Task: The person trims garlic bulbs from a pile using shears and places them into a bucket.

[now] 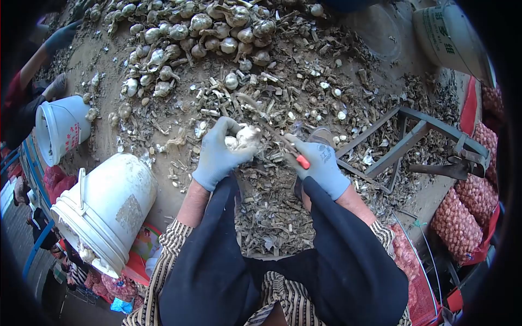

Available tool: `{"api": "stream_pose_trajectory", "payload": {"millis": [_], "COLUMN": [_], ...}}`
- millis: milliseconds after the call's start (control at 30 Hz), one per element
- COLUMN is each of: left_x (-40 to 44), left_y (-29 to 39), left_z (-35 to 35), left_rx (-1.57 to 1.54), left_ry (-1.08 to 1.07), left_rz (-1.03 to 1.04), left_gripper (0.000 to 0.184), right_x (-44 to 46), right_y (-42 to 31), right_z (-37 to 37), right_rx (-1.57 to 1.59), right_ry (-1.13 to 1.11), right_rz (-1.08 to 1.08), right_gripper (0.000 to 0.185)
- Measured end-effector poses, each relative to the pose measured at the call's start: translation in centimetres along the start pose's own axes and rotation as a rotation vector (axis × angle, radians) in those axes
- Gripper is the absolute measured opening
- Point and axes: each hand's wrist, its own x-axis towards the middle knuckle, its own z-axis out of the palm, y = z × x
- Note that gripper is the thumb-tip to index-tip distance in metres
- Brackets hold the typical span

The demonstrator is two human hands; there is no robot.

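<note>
Stalk litter [274, 217] spreads over most of the dusty surface, with a heap of garlic [200, 22] lying on its far side. Smaller than these, a metal frame [398, 149] lies to the right, and a white bucket [122, 187] is tipped over on the left. Between them are two gloved hands. The left hand [220, 155] is curled partway closed, thumb on the near side, around pale garlic bulbs [248, 136]. The right hand [325, 165] is closed around the red grip of a long, thin tool [266, 126]. Smallest are the bulbs, left of the right hand and a little farther out. The tool's long axis slants from that grip away and leftward, passing just beside the bulbs on their right; whether it touches them I cannot tell. Its far tip points beyond them, toward the heap.
</note>
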Motion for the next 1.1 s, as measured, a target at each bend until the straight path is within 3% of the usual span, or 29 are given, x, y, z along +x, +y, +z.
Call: {"api": "stream_pose_trajectory", "payload": {"millis": [100, 167, 200, 233, 267, 333, 400, 433, 467, 567, 633, 667, 733, 767, 833, 867, 900, 933, 967, 1000, 1033, 1100], "left_x": [1.2, 1.7, 1.3, 0.4, -1.0, -5.3, -10.7, -14.0, -16.4, -26.0, -30.1, -31.3, -33.4, -32.3, -26.6, -23.4, -20.2, -16.8, -12.6, -8.9, -5.1, 2.3], "left_y": [-1.5, -1.1, -1.9, -1.2, -0.2, 1.5, 2.6, 3.1, 5.1, 2.1, -1.4, -1.9, -6.0, -4.8, -0.4, 1.2, 1.7, 1.9, 1.7, 1.1, 1.0, -1.4], "left_z": [-1.2, -2.8, -3.3, -4.4, -6.0, -10.9, -16.0, -18.8, -21.2, -27.6, -30.2, -30.7, -31.6, -30.3, -26.4, -23.9, -21.5, -19.0, -16.3, -13.5, -10.9, -6.6], "left_rx": [-0.212, -0.671, -0.937, -0.949, -0.953, -0.427, -0.275, -0.227, -0.150, 0.403, 0.611, 0.710, 0.504, 0.750, 1.007, 0.873, 0.738, 0.597, 0.446, 0.280, 0.142, 0.176], "left_ry": [0.094, 0.038, 0.058, 0.109, 0.162, 0.408, 0.818, 0.991, 1.160, 1.482, 1.482, 1.410, 1.480, 1.434, 1.348, 1.268, 1.098, 0.923, 0.803, 0.661, 0.567, 0.449], "left_rz": [0.001, -0.213, -0.202, -0.170, -0.142, -0.011, 0.074, 0.125, 0.097, -0.075, -0.194, -0.402, -0.376, -0.381, -0.122, 0.004, 0.084, 0.173, 0.205, 0.128, 0.101, 0.150], "left_gripper": [0.043, 0.046, 0.050, 0.052, 0.054, 0.058, 0.053, 0.049, 0.047, 0.045, 0.048, 0.055, 0.062, 0.063, 0.058, 0.048, 0.043, 0.038, 0.033, 0.034, 0.035, 0.032], "right_x": [0.2, 0.1, -0.1, 0.2, 0.2, -0.2, 0.0, 0.6, 1.0, 1.3, 1.4, 1.4, 1.4, 1.4, 1.1, 0.4, 0.0, 0.0, -0.5, -0.1, -0.6, -0.3], "right_y": [-0.2, 1.7, 3.3, 2.6, 3.0, 5.2, 6.8, 4.3, 4.4, 5.6, 7.3, 7.1, 4.5, 4.2, 3.6, 2.6, 6.3, 2.9, 3.2, 0.4, 3.2, 1.0], "right_z": [0.3, 1.6, 2.5, 2.2, 2.4, 3.7, 4.8, 4.0, 4.6, 4.8, 5.9, 5.4, 4.3, 4.5, 3.7, 3.4, 5.1, 2.5, 2.9, 1.4, 2.7, 0.8], "right_rx": [0.202, 0.454, 0.434, 0.577, 0.502, 0.434, 0.308, 0.512, 0.668, 0.624, 0.607, 0.566, 0.605, 0.630, 0.485, 0.549, 0.298, 0.400, 0.577, 0.558, 0.415, 0.405], "right_ry": [0.136, 0.138, 0.144, 0.157, 0.163, 0.154, 0.240, 0.225, 0.179, 0.064, 0.127, 0.086, 0.117, 0.147, 0.145, 0.215, 0.289, 0.127, 0.147, 0.196, 0.132, 0.115], "right_rz": [0.224, 0.441, 0.437, 0.491, 0.463, 0.398, 0.336, 0.429, 0.549, 0.516, 0.331, 0.351, 0.341, 0.300, 0.336, 0.382, 0.214, 0.449, 0.413, 0.329, 0.371, 0.336], "right_gripper": [0.038, 0.036, 0.036, 0.035, 0.034, 0.036, 0.025, 0.027, 0.025, 0.025, 0.024, 0.023, 0.022, 0.022, 0.022, 0.023, 0.024, 0.024, 0.025, 0.025, 0.024, 0.027]}}
